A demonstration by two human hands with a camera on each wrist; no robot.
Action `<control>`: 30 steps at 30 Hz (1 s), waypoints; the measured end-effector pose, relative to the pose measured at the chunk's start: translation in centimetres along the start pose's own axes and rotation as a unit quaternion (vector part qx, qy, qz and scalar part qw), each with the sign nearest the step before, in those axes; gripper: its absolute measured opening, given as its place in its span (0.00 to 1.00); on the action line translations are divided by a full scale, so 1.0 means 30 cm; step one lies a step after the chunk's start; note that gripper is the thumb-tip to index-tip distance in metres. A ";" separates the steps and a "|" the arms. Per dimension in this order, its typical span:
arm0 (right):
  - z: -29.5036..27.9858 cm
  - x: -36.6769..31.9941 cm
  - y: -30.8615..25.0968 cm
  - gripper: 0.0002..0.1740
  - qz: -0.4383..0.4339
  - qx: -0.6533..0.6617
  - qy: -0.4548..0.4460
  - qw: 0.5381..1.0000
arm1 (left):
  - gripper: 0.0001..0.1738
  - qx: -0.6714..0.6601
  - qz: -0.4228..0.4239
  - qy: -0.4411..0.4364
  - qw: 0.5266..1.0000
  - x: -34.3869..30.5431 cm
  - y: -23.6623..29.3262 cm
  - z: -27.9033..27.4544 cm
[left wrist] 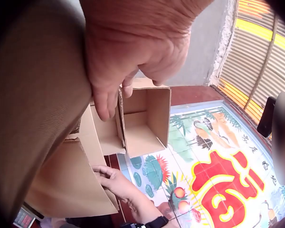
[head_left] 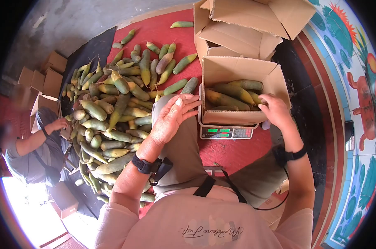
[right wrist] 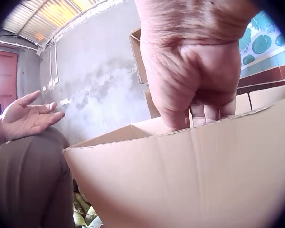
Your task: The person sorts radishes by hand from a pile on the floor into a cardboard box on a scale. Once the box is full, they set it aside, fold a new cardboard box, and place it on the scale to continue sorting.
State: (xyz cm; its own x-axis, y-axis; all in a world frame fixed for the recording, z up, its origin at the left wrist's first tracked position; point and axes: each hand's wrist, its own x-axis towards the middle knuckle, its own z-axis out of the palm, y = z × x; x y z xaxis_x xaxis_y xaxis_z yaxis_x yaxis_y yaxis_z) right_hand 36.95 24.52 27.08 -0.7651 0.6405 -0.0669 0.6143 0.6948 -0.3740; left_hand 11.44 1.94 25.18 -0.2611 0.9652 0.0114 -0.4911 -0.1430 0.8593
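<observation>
Several long green radishes (head_left: 227, 99) with yellowish ends lie in an open cardboard box (head_left: 275, 89). My right hand (head_left: 276, 111) reaches over the box's near right side, its fingers and thumb curled at the end of one radish; in the right wrist view the fingertips of that hand (right wrist: 194, 80) dip behind the cardboard wall. Palm turned up, my left hand (head_left: 171, 118) hovers above my left knee, just left of the box, fingers loosely extended and holding nothing. Under the box stands a weighing scale (head_left: 225, 133) with lit green displays.
A large heap of green radishes (head_left: 113, 120) spreads to the left over a red mat (head_left: 154, 31). More open cartons (head_left: 246, 33) stand behind the box. Another person (head_left: 34, 145) is at the far left beside the heap. Painted tiles (head_left: 358, 103) line the right wall.
</observation>
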 end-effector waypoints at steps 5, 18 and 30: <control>-0.096 -0.189 0.052 0.12 -0.005 0.068 0.148 0.987 | 0.23 0.006 -0.005 0.003 1.000 -0.001 -0.002 0.001; -0.040 -0.434 0.219 0.10 0.040 -0.064 0.317 0.945 | 0.21 0.001 0.000 0.018 1.000 -0.008 -0.020 0.026; -0.025 -0.457 0.238 0.10 0.025 -0.087 0.327 0.941 | 0.22 0.121 0.048 0.260 0.957 -0.279 0.172 -0.333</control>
State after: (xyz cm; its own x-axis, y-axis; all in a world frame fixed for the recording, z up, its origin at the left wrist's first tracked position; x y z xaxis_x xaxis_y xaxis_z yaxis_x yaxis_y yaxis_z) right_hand 51.97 20.93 26.01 -0.4862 0.6987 0.5249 0.7121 0.6649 -0.2254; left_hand 2.79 -9.08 24.41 -0.7049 0.7013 -0.1059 -0.2534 -0.1096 0.9611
